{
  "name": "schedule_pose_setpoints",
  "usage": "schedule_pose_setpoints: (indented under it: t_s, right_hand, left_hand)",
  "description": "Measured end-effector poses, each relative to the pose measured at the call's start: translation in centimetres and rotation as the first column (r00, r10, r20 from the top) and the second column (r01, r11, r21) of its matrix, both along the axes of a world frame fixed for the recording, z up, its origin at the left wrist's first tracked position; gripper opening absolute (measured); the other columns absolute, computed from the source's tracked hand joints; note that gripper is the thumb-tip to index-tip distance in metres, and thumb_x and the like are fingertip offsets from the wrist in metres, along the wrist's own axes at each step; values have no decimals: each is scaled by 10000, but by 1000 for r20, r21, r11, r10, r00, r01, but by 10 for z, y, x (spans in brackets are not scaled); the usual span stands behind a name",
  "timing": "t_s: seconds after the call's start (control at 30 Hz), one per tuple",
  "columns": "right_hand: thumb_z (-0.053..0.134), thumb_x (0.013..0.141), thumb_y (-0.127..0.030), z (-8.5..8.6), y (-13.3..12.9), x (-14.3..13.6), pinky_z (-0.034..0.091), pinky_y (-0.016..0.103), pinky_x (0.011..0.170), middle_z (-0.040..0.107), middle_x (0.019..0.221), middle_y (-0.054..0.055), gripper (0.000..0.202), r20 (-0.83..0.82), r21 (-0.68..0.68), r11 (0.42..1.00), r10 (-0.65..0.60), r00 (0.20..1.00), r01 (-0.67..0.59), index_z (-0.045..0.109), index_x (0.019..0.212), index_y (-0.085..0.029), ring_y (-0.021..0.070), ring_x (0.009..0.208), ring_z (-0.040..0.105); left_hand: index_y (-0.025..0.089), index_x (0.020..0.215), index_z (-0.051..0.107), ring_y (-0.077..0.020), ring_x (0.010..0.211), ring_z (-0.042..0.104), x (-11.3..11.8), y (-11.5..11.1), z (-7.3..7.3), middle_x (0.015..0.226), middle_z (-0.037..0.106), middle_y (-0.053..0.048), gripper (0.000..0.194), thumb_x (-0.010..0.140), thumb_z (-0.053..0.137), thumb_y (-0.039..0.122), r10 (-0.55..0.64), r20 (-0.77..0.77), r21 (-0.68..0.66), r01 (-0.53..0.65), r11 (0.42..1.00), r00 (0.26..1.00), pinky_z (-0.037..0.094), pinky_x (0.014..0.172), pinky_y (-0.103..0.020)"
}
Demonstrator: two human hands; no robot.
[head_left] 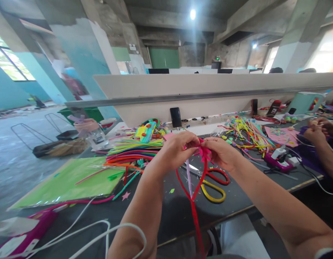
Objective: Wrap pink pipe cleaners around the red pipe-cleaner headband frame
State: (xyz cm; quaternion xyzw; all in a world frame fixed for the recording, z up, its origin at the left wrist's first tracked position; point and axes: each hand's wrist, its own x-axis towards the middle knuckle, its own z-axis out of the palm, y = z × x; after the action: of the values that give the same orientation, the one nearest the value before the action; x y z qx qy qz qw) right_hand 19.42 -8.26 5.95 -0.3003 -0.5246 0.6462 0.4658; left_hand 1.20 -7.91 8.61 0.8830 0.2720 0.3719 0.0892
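Observation:
Both of my hands meet above the dark table. My left hand (181, 145) pinches the left side of a bright pink piece (204, 154), and my right hand (220, 151) pinches it from the right. Red fuzzy stems (194, 216) hang below it, joining into one strand that reaches past the table's front edge. A pale purple stem (188, 178) runs down between them. Scissors with one red and one yellow handle (213, 194) lie on the table just behind the stems, below my right hand.
Colourful stems (131, 154) and a green sheet (66, 180) lie left. White cables (125, 226) cross the front left. A phone (175, 117) leans on the divider (155, 108). Right are more stems (244, 131), a magenta power strip (279, 163) and another person's hands (316, 133).

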Motion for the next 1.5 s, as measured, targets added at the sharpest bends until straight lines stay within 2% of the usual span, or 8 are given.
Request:
schedule_pose_setpoints:
  t_s: [0.2,0.4,0.6,0.87,1.0,1.23,1.33,1.5]
  right_hand:
    - [674,714,-286,-5,-1,4,332,194,422,455,501,-58,208,-81,-82,996,31,996,-38,530,634,-160,53,430,381]
    - [676,690,-263,-3,-4,4,345,194,412,429,447,-70,185,-39,-61,997,46,998,-48,547,614,-154,54,399,367]
    - [720,646,-254,-15,0,2,324,188,407,450,466,-62,193,-48,-99,988,118,992,-123,564,617,-144,51,402,365]
    - [741,709,-318,-4,-2,16,338,182,465,479,541,-50,244,-64,84,996,-5,998,10,571,659,-150,44,459,395]
    - [728,729,-355,-1,1,23,300,180,463,448,550,-54,266,-2,230,970,-81,997,80,566,653,-159,45,477,379]
    - [694,743,-423,-3,-2,26,257,202,463,431,559,-47,306,212,409,912,-128,969,31,580,672,-147,56,490,333]
    - [672,762,-424,4,-8,25,249,207,470,411,555,-47,308,270,446,895,-111,956,-22,575,660,-149,60,499,316]
    - [673,753,-438,15,-15,16,281,218,500,428,584,-32,313,292,497,866,-107,950,-55,583,654,-155,76,538,342]
  left_hand:
    - [176,887,619,-123,764,596,5,-2,-3,835,651,-28,104,816,555,136,-46,6,18,46,999,999,462,709,-246]
    - [174,789,612,-124,741,582,9,-3,-1,772,638,-29,100,837,534,134,-74,-9,67,74,995,997,447,692,-244]
    - [169,742,620,-155,779,586,13,-3,-2,742,652,-46,152,819,520,86,-128,-80,193,141,971,989,453,742,-287]
    - [192,1000,638,-145,811,592,4,-3,1,925,652,-55,176,832,589,212,45,199,3,-46,999,979,484,742,-284]
    - [190,1029,631,-174,903,596,-7,0,5,1005,643,-69,204,847,577,262,166,308,20,-180,983,937,490,814,-327]
    - [302,1218,597,-283,1305,376,-2,-17,13,1371,489,-62,421,801,642,265,194,-36,250,-179,952,980,256,1087,-492]
    - [333,1219,597,-293,1326,349,2,-22,12,1336,538,-42,417,808,637,281,223,-113,271,-185,944,968,115,1115,-545]
    - [334,1113,657,-274,1291,400,0,-24,13,1172,646,-23,295,820,621,325,232,-45,322,-206,924,972,-27,1118,-558]
